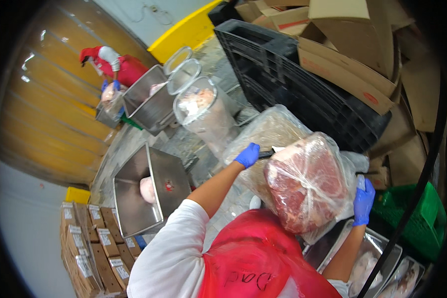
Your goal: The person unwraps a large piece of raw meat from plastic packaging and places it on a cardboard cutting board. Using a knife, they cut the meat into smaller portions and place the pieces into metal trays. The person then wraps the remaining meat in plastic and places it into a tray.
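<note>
A large cut of red meat (308, 186) in a clear plastic bag (343, 161) lies before me, its wrap gathered near the middle. It rests at the edge of a plastic-covered stack (263, 131). My left hand (248, 155), in a blue glove, is closed round the black handle of what looks like a knife (266, 154). The handle points at the meat's upper left side, and most of the blade is hidden or too small to make out. On the far side of the meat, my right hand (363, 201), also gloved in blue, pinches the bag's loose edge.
At left stands a steel bin (184, 186) with a pale piece inside. Lined clear barrels (203, 119) and a black pallet (303, 82) are ahead. A co-worker (119, 67) handles meat at far left. Cardboard boxes (347, 69), a green crate (417, 218) and steel tubs (382, 248) lie right.
</note>
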A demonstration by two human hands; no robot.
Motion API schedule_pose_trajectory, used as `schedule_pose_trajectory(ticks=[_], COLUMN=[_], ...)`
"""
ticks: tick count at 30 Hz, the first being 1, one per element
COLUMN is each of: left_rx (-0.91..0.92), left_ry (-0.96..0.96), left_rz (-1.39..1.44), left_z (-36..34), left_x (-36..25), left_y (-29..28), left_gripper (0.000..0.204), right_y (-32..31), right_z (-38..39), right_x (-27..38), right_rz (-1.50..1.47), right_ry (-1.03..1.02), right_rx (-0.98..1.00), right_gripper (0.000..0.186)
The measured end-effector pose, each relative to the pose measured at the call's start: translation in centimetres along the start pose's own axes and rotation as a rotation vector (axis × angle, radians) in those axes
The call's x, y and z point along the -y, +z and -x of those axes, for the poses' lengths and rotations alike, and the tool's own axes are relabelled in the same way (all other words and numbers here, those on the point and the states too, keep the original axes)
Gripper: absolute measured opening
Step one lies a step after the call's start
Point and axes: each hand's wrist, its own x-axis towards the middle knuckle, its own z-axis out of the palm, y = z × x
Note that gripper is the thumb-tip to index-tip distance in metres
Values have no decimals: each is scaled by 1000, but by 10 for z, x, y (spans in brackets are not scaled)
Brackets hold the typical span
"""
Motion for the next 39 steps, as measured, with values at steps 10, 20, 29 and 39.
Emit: schedule_pose_trajectory(ticks=[10,20,29,39], left_rx=[-368,-588,-970,-942], left_ry=[-165,-516,-448,-300], left_rz=[517,720,1102,1305], left_z=[95,241,301,305], left_x=[6,97,144,135], left_y=[-49,-103,-154,-229], left_gripper=[32,13,12,15], right_y=[1,22,328,515], right_z=[21,26,52,109], right_x=[-20,98,302,375], right_rz=[-361,694,394,-243], right_ry=[283,-140,-683,-484], right_rx=[51,124,616,1252], right_gripper=[15,33,45,53])
